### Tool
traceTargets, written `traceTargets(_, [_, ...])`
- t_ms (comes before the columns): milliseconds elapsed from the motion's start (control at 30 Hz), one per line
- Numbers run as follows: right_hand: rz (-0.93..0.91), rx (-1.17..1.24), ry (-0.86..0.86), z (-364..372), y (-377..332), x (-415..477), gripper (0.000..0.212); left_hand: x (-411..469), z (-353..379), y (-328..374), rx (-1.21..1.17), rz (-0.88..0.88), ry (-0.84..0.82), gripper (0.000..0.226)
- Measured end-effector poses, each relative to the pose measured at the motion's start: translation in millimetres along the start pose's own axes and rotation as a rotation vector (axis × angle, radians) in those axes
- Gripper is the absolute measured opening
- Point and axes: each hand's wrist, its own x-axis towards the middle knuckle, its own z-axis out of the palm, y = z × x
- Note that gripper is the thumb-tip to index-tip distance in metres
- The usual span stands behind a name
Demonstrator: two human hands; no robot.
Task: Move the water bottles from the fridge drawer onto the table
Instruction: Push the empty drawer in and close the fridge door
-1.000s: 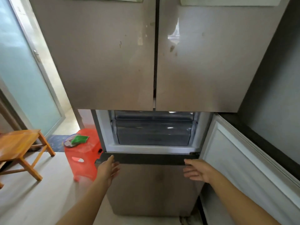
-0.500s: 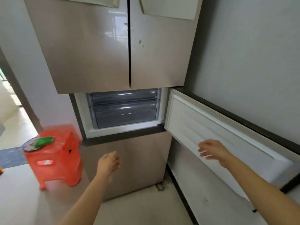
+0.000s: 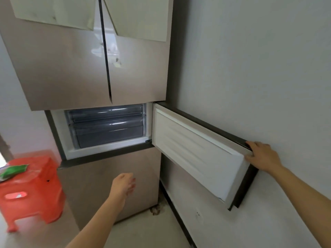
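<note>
The fridge's middle compartment stands open, and its white-lined door (image 3: 197, 154) is swung far right, close along the wall. Inside are two dark translucent drawers, an upper one (image 3: 107, 113) and a lower one (image 3: 109, 133), both pushed in. No water bottles show through them. My right hand (image 3: 263, 156) holds the door's free end, fingers over the dark rim and thumb on the end face. My left hand (image 3: 123, 183) hangs loosely curled and holds nothing, in front of the fridge's bottom panel (image 3: 107, 185).
The two upper fridge doors (image 3: 71, 68) are closed, with paper sheets stuck on them. A red plastic stool (image 3: 34, 190) stands at the left, with a green packet (image 3: 14, 171) on it. A grey wall (image 3: 250, 68) runs along the right.
My view has swung right and nearer. My right hand moved from in front of the open door to its free end and took hold. The left hand dropped slightly.
</note>
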Motion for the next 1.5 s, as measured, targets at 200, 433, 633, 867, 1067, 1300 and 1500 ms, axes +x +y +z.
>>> traceTargets(200, [-0.056, 0.034, 0.021, -14, -5, -8, 0.053, -38, 49, -28, 0.067, -0.004, -0.011, 0.02])
traceTargets(433, [-0.468, 0.221, 0.016, -29, -47, -57, 0.046, -85, 66, -34, 0.279, 0.18, 0.054, 0.012])
traceTargets(633, [-0.853, 0.225, 0.024, -35, -131, -78, 0.036, -108, 33, 21, 0.444, 0.465, 0.14, 0.025])
traceTargets(867, [-1.199, 0.212, -0.082, -28, -236, -86, 0.047, -108, -29, 50, 0.52, 0.601, 0.308, 0.029])
traceTargets(1067, [-1.315, 0.213, -0.054, -21, -337, -76, 0.054, -64, -96, 67, 0.794, 0.652, 0.384, 0.033])
traceTargets(1300, [-1.344, 0.172, -0.036, -22, -463, -51, 0.054, 9, -163, 100, 1.085, 0.735, 0.523, 0.031])
traceTargets(1500, [-1.12, 0.1, -0.029, 5, -507, 9, 0.064, 75, -205, 126, 1.357, 0.782, 0.429, 0.028])
